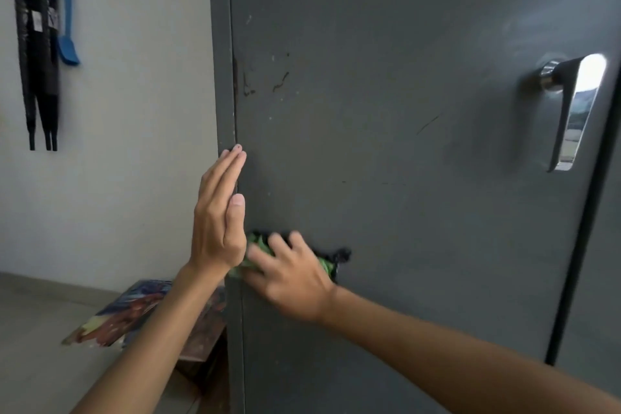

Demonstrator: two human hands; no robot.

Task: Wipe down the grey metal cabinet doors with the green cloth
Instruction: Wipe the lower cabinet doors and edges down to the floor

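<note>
Inventory, L to R:
- Black straps (37, 44) and blue tool (67, 27), hung on wall.
- Printed board (124, 309), low by cabinet's foot.
- Your left hand (218, 212): flat, fingers straight and together, holding nothing, at door's left edge.
- Green cloth (257, 250): bunched against grey door (403, 111), lower left.
- Your right hand (289, 272): fingers spread, pressing the cloth; blurred.
- Chrome handle (574, 111), door's right side.
</note>
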